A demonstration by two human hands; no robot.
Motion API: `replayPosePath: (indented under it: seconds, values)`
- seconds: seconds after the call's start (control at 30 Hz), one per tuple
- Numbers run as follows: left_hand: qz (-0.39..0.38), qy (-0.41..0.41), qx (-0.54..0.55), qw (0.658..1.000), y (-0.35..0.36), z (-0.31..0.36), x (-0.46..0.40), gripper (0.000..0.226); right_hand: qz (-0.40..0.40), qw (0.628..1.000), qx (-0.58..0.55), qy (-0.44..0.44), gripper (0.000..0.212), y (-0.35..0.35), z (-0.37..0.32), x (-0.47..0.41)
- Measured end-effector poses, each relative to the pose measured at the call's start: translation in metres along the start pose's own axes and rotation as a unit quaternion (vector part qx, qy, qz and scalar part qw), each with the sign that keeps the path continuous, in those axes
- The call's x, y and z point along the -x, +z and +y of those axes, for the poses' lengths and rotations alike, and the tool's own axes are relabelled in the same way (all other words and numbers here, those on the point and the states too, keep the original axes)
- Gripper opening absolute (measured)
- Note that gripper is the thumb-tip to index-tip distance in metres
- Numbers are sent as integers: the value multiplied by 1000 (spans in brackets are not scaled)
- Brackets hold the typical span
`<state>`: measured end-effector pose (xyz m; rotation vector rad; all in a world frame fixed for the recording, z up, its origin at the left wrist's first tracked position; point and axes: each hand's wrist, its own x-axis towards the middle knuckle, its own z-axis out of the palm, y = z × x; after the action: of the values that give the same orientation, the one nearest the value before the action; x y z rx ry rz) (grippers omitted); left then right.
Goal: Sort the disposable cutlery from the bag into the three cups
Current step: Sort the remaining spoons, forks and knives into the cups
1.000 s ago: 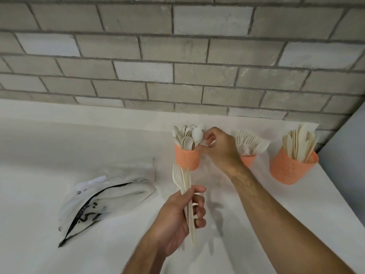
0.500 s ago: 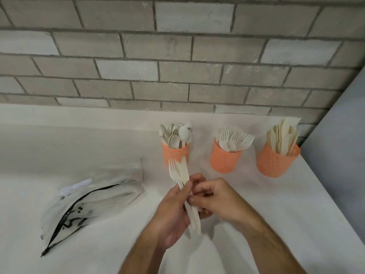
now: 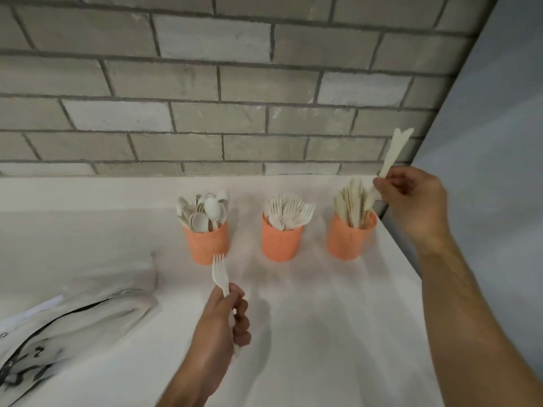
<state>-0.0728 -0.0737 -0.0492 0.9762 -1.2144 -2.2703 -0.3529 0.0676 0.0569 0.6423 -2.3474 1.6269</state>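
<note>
Above the knife cup, right hand pinching knives.

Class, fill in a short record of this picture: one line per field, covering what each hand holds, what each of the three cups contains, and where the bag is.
left hand: holds one fork, prongs up
right hand: holds knives above the right cup; count unclear
left cup: spoons
middle cup: forks
right cup: knives
bag: lying flat on the counter, left of the hands
wall: grey brick, behind the cups
</note>
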Motion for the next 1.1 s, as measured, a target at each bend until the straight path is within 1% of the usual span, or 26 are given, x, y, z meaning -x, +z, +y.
replayPosePath:
  seconds: [0.03, 0.1, 0.17, 0.23, 0.3, 0.37, 0.4, 0.43, 0.47, 0.5, 0.57, 0.6, 0.63, 0.67, 0.8, 0.87, 0.93, 1.0, 1.03, 1.07, 1.1]
  values:
    - [-3, 9, -14, 1000, 1, -1, 1, 14, 3, 999, 33, 3, 10, -1, 10, -9]
    - [-5, 25, -68, 997, 2, -3, 1, 19, -15, 997, 77, 17, 10, 3, 26, -19]
    - [-9, 30, -106, 994, 5, -4, 2, 21, -65, 992, 105, 38, 13, 11, 38, -19]
    - [-16, 17, -101, 995, 11, -3, 4, 24, -103, 984, 122, 74, 24, 13, 47, -15]
    - [-31, 5, -79, 996, 16, -3, 5, 23, -82, 982, 151, 80, 31, 7, 48, -7]
    - [-49, 8, -82, 995, 21, -3, 5, 25, -48, 984, 162, 53, 21, 1, 39, 16]
    - [-57, 18, -98, 993, 24, -4, 5, 26, -52, 988, 140, 42, 14, 1, 33, 32]
    - [-66, 29, -122, 990, 27, -3, 5, 27, -82, 991, 100, 39, 12, 4, 26, 51]
    - [-78, 38, -150, 985, 30, -3, 6, 27, -141, 988, 45, 47, 13, 9, 17, 72]
    - [-94, 43, -178, 979, 34, -4, 6, 26, -215, 974, -17, 65, 14, 16, 9, 91]
    - [-121, 38, -220, 967, 40, -5, 6, 27, -342, 928, -101, 106, 12, 31, -2, 121]
    - [-133, 32, -231, 963, 42, -5, 6, 29, -380, 909, -125, 115, 11, 37, -3, 131]
    - [-143, 26, -232, 962, 44, -5, 6, 32, -398, 897, -151, 118, 10, 42, -2, 138]
    - [-152, 21, -226, 962, 46, -4, 6, 33, -401, 890, -179, 122, 9, 45, -2, 142]
    - [-176, 13, -226, 958, 49, -4, 4, 33, -357, 885, -249, 166, 7, 48, 3, 150]
    - [-179, 8, -241, 954, 48, -5, 1, 32, -345, 879, -269, 192, 11, 49, 5, 150]
    - [-165, 34, -274, 947, 46, -5, -2, 32, -330, 883, -270, 198, 17, 50, 4, 144]
    - [-132, 99, -361, 918, 39, -8, -9, 29, -293, 905, -257, 169, 21, 50, -1, 129]
    - [-106, 146, -419, 890, 31, -12, -15, 25, -265, 918, -258, 145, 22, 50, -4, 117]
    - [-80, 195, -494, 844, 19, -18, -21, 26, -235, 929, -261, 117, 23, 50, -8, 103]
    - [-62, 233, -566, 788, 7, -23, -26, 35, -206, 939, -262, 83, 25, 50, -13, 89]
